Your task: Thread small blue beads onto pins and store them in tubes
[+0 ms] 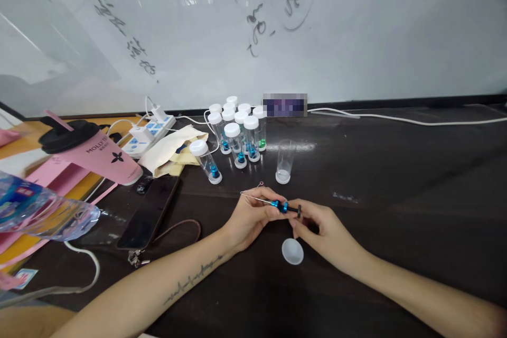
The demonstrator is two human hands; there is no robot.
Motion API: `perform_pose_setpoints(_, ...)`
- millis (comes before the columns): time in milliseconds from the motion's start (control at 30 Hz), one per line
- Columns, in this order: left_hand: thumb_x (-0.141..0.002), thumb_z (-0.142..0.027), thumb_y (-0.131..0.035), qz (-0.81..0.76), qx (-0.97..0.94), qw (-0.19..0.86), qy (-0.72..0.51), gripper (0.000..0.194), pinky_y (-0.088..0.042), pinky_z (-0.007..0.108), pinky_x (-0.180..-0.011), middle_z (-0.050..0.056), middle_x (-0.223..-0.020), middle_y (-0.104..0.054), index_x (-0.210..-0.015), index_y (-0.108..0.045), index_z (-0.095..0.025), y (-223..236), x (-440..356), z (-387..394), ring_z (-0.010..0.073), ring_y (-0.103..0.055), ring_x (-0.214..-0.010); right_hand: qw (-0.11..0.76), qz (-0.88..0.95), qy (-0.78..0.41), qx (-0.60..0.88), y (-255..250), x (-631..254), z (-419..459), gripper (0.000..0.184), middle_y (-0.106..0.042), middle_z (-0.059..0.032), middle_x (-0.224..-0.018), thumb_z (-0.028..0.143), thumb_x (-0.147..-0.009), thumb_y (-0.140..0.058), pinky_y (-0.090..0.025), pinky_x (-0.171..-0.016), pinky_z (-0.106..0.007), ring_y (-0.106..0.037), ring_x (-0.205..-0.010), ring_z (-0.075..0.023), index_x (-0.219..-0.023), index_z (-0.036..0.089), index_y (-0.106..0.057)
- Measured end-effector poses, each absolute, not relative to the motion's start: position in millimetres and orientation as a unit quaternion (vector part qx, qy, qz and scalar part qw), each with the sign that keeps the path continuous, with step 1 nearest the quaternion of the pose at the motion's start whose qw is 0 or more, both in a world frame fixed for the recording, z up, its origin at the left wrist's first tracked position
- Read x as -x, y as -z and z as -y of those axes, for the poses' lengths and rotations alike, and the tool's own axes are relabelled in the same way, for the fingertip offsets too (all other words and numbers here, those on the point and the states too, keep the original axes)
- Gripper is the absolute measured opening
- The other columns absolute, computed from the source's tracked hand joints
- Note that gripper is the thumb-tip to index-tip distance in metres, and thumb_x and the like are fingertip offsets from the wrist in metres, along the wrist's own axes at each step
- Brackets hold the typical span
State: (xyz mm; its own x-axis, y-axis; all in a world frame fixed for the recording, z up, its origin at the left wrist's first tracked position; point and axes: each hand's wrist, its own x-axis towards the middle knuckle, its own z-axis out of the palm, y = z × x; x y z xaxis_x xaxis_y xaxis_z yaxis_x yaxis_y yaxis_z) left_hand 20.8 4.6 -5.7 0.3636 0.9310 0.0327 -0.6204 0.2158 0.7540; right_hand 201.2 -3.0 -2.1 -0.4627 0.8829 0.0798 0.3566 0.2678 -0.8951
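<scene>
Between the fingers of my left hand (253,216) is a small blue metal device (280,206) with a black stem and a thin bent wire. The wire runs left over the fingers to a tiny pink loop. My right hand (319,222) is closed about the black-stem end, its fingertips partly hidden behind the device. Just below, a round white cap (292,251) lies on the dark table. An uncapped clear tube (285,163) stands beyond my hands. Farther left is a cluster of white-capped tubes (237,145) holding mostly blue pieces; a single capped tube (208,162) stands nearer.
At left are a phone (148,214) with a cord strap, a pink cup (97,150), a plastic bottle (43,208) and a cream cloth-like pouch (170,150). A power strip (148,134) sits behind them. A whiteboard (356,31) backs the table, with a white cable (415,120) along its foot.
</scene>
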Motion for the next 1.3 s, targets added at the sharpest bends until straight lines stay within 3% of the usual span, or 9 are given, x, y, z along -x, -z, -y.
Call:
perform_pose_setpoints(133,-0.062,-0.012,-0.082,-0.22,-0.37,0.752,-0.5,0.018,-0.053,0.023,-0.07,0.002,-0.077,-0.068,-0.078,-0.073,-0.013,6.7,-20.3,-4.2,0.0117,-0.066,-0.072,0.289,0.766,-0.403,0.409,-2.5,-198.8,3.4,0.007,-0.059,-0.0006,-0.077,0.018,-0.088,-0.056,-0.041,-0.056,-0.024,-0.052,-0.064,-0.0131,-0.086,0.019,-0.063)
perform_pose_setpoints(367,-0.057,-0.022,-0.086,-0.216,-0.392,0.769,-0.456,0.023,-0.053,0.026,-0.062,0.002,-0.075,-0.066,-0.076,-0.074,-0.014,4.9,-21.2,-2.7,0.0138,-0.065,-0.064,0.285,0.782,-0.379,0.405,-1.1,-200.3,4.2,0.009,-0.056,0.0007,-0.071,0.018,-0.086,-0.06,-0.036,-0.055,-0.023,-0.05,-0.063,-0.0132,-0.078,0.019,-0.064)
perform_pose_setpoints(767,-0.057,-0.023,-0.086,-0.227,-0.39,0.766,-0.459,0.025,-0.053,0.026,-0.062,0.002,-0.075,-0.066,-0.076,-0.073,-0.014,5.1,-21.5,-3.3,0.0129,-0.064,-0.062,0.298,0.773,-0.395,0.397,-1.9,-200.4,2.2,0.015,-0.06,0.0002,-0.07,0.022,-0.088,-0.059,-0.036,-0.055,-0.024,-0.052,-0.062,-0.0142,-0.075,0.02,-0.067)
perform_pose_setpoints(1067,-0.062,-0.018,-0.083,-0.244,-0.338,0.76,-0.499,0.021,-0.052,0.023,-0.065,0.002,-0.077,-0.069,-0.079,-0.072,-0.014,6.5,-20.5,-6.2,0.0108,-0.064,-0.063,0.306,0.774,-0.386,0.398,5.3,-202.1,-1.1,0.03,-0.059,-0.0012,-0.073,0.019,-0.095,-0.044,-0.042,-0.064,-0.027,-0.058,-0.068,-0.0156,-0.068,0.019,-0.055)
perform_pose_setpoints(1300,-0.06,-0.02,-0.084,-0.247,-0.328,0.76,-0.503,0.023,-0.051,0.023,-0.065,0.002,-0.075,-0.069,-0.078,-0.071,-0.014,4.2,-21.5,-6.1,0.0106,-0.064,-0.063,0.293,0.78,-0.378,0.404,6.9,-202.1,0.1,0.025,-0.057,-0.0012,-0.074,0.017,-0.095,-0.044,-0.043,-0.064,-0.029,-0.056,-0.068,-0.0162,-0.072,0.02,-0.054)
